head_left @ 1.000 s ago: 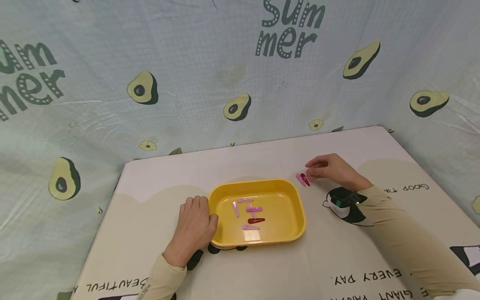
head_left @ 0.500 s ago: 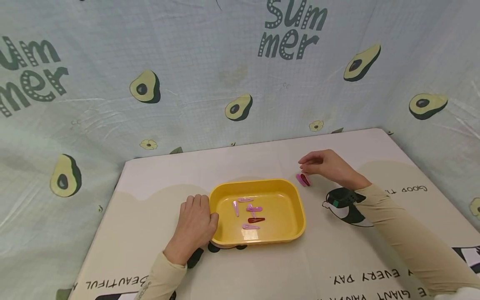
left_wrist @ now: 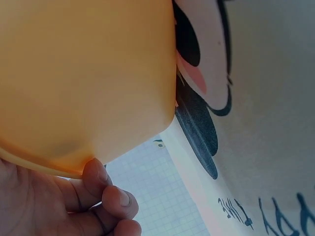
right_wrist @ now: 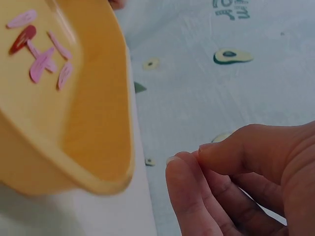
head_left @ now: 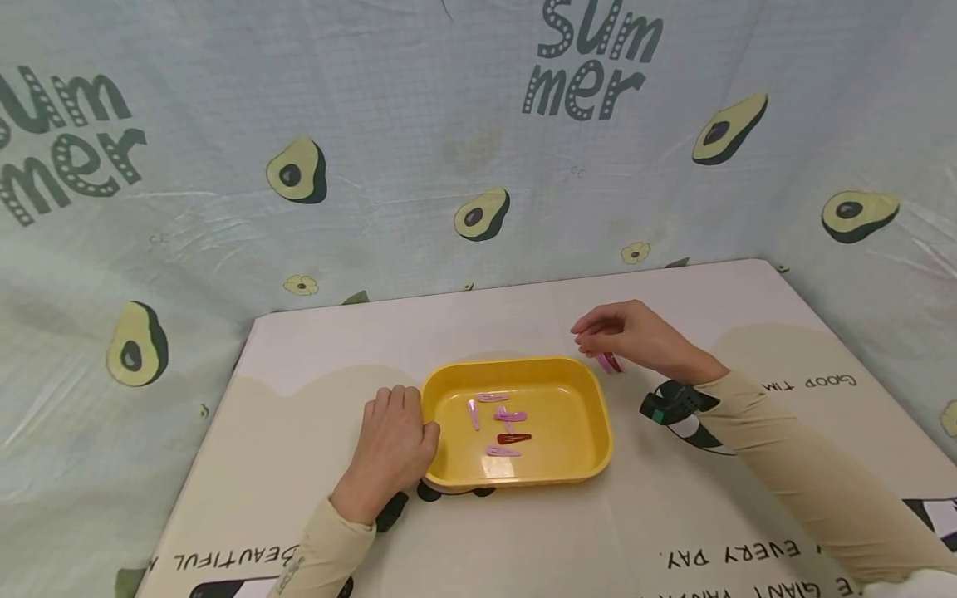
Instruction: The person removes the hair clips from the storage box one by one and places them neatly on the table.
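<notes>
My left hand point(head_left: 395, 440) grips the left rim of a shallow yellow plastic tray point(head_left: 516, 484); in the left wrist view its fingertips point(left_wrist: 120, 199) curl beneath the rim. Inside the tray lie several snap hair clips, mostly pink, such as a pink clip point(head_left: 503, 451) and a dark red clip point(head_left: 514, 438). My right hand point(head_left: 635, 336) is raised beyond the tray's far right corner, thumb and index fingertips together. Whether a clip is hidden between them I cannot tell. Below it, partly covered, a pink clip point(head_left: 604, 364) and a red clip point(head_left: 614, 362) lie on the table.
A printed cloth with lettering and panda drawings covers the table point(head_left: 523, 548). Behind it hangs a pale curtain point(head_left: 374, 166) with avocado prints, which also closes off both sides. A dark wrist device point(head_left: 676, 403) sits at my right cuff.
My right hand has risen off the loose clips and moved left toward the tray, fingertips held together. The left hand keeps its grip on the tray, which stays in place.
</notes>
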A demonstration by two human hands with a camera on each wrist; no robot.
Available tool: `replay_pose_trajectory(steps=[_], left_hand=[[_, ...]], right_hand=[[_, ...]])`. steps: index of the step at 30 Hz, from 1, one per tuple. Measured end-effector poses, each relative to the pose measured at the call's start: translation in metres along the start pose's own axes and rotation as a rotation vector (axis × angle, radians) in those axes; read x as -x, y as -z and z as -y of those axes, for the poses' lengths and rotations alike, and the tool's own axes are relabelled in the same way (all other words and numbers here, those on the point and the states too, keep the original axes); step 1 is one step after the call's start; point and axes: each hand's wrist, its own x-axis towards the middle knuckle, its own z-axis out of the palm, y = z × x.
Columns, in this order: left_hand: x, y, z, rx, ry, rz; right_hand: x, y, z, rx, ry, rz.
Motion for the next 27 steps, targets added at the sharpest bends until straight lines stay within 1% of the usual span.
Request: replay_pose_trajectory(steps=[6,8,14,20,27], left_hand=[[0.0,0.0,0.001,0.003,0.014,0.026],[0.0,-0.001,0.002,0.003,0.014,0.025],[0.0,-0.001,0.002,0.002,0.017,0.032],[0.0,-0.001,0.002,0.006,0.01,0.023],[0.0,-0.001,0.002,0.003,0.007,0.01]], right_hand=[[-0.006,-0.015,0.009,-0.007,0.009,0.043],[-0.008,-0.018,0.011,-0.011,0.012,0.059],[-0.014,-0.029,0.017,-0.052,0.052,0.094],[-0.018,-0.042,0.023,-0.067,0.078,0.133],[-0.021,-0.057,0.029,-0.048,0.103,0.16]])
